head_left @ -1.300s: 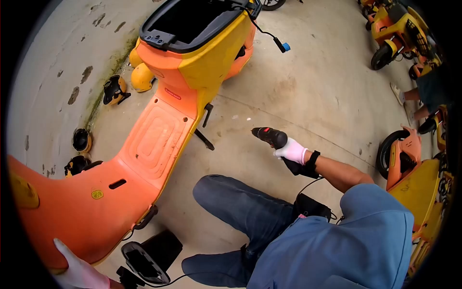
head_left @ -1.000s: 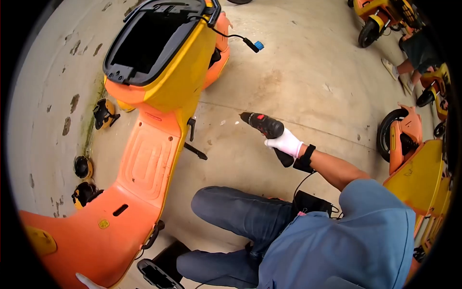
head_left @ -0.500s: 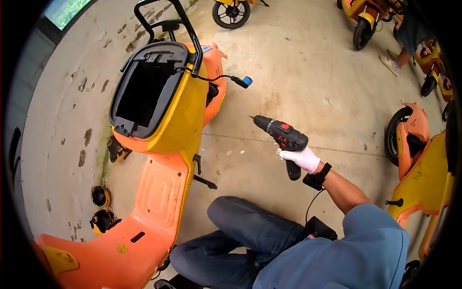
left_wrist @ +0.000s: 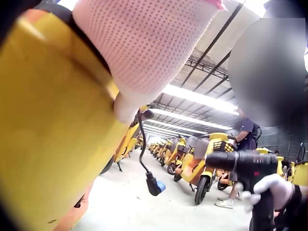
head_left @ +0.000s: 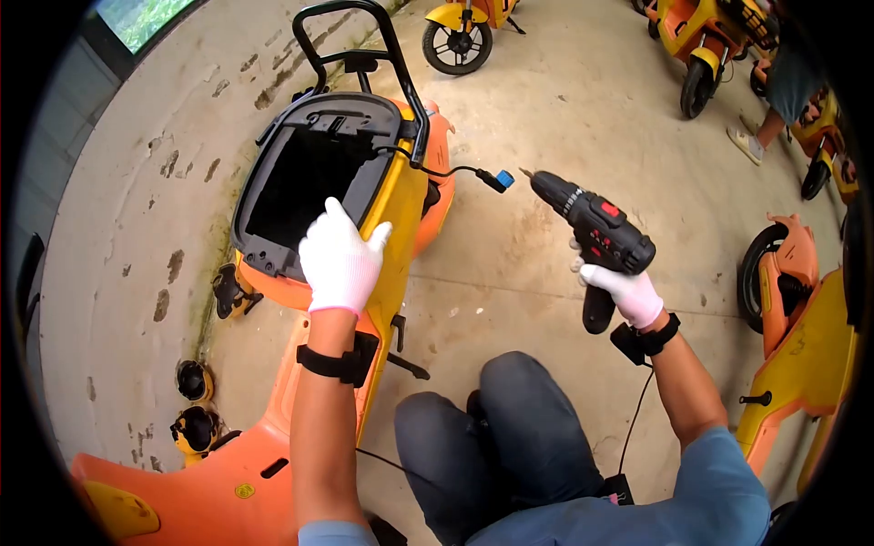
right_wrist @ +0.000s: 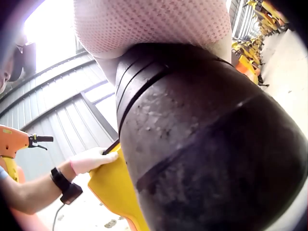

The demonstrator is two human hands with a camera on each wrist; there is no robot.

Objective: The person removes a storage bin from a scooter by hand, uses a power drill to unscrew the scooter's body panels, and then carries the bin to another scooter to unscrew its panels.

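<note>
My left hand (head_left: 341,259), in a white glove, is at the near side rim (head_left: 375,193) of the scooter's open seat compartment. Its fingers reach over the inner edge, partly hidden, while the thumb lies toward the yellow outer panel (left_wrist: 53,120). In the right wrist view this left hand (right_wrist: 91,161) holds the panel's top edge. My right hand (head_left: 624,291), gloved too, grips a black cordless drill (head_left: 596,223) by its handle. A bit shows at the drill's tip, pointing up and left beside the scooter. The drill's dark battery base (right_wrist: 207,159) fills much of the right wrist view.
A loose cable with a blue connector (head_left: 499,180) hangs from the compartment, near the drill bit. A black rail (head_left: 401,68) rises behind the compartment. Helmets (head_left: 194,428) lie along the wall. More scooters (head_left: 797,364) and a standing person (head_left: 787,91) are to the right.
My left hand has come up from the scooter's front body, out of view for a moment, to the compartment rim. The drill has risen and shifted right. The head view has turned toward the compartment.
</note>
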